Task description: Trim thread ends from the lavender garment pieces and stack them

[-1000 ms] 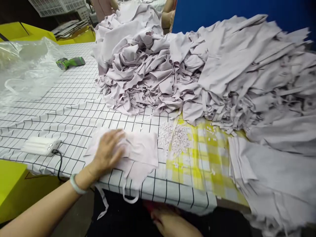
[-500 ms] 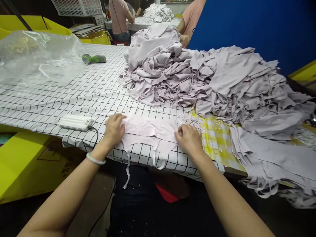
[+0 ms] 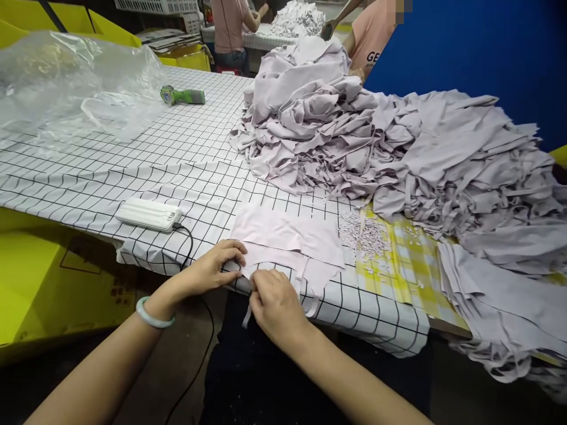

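A pale lilac strappy top (image 3: pixel 287 230) lies folded and flat at the table's front edge, with thin straps hanging over the edge. My left hand (image 3: pixel 217 265) curls over its lower left corner, thumb below and fingers above, gripping the fabric. Close beside it, my right hand (image 3: pixel 277 304) has its fingers pinched together on a thin strap (image 3: pixel 247 316), whose loose end dangles below. The fingertips of the right hand partly cover where strap and top meet.
Behind the top rises a large heap of lilac garments (image 3: pixel 310 124); a flat stack (image 3: pixel 500 289) hangs off the right edge. Fabric scraps (image 3: pixel 365 233) litter a yellow checked cloth (image 3: pixel 410 260). Left are a cabled white power bank (image 3: pixel 148 213), green handheld tool (image 3: pixel 182 95) and clear plastic bag (image 3: pixel 80 88).
My right hand has left the top's right end and moved left and down to the left strap. My left hand has shifted down to the lower left corner. The view has shifted slightly.
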The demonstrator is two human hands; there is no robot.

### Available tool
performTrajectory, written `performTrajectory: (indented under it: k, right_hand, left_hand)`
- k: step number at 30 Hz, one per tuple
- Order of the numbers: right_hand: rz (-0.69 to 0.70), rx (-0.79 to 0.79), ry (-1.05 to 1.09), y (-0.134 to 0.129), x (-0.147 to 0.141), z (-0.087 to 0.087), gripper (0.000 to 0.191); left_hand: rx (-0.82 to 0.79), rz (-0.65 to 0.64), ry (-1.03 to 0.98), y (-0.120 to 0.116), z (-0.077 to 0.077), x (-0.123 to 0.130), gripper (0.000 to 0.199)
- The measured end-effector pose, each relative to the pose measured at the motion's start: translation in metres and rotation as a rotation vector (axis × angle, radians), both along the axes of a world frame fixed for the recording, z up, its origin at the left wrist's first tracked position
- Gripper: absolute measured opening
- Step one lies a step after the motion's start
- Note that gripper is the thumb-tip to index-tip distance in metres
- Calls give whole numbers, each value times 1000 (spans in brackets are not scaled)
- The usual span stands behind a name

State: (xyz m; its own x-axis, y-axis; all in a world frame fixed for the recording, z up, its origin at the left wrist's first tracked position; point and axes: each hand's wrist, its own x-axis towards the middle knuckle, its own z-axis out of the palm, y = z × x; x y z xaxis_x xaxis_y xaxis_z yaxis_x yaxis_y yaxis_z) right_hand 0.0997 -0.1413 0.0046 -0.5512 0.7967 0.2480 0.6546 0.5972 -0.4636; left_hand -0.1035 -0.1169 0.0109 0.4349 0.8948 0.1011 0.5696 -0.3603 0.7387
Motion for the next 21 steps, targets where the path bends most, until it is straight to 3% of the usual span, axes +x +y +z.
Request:
performTrajectory:
  k: [2,6,9,11,13,15,16,18,21]
  right_hand:
    - [85,-63,16,14,18,20,22]
    - [252,62,-133,80,62,51,25]
    - [185,80,-131,127,89,51,23]
    - [40,0,9,131,94,43,18]
    - [-149,-248,214,110,83,33,12]
    - [-293,-723,439,75,59,25,20]
    - [-317,-1007,557,59,44,23,29]
    - [-351,-1429,773,34,14,20,43]
    - [-416,-1677,1031,27,-15,17,45]
  left_hand:
    - [-51,14,6,1,2,2,7]
    - [-133,29,7,3,8,6,5]
    - [-185,48,-17,4,10,8,7]
    - [-218,64,-45,4,10,9,9]
    - [-252,76,-76,4,9,10,11]
    - [-288,88,-106,3,9,10,11]
    - [-302,93,-120,3,9,10,11]
    - [-320,92,-145,3,9,8,11]
    - [-342,80,-171,4,10,5,11]
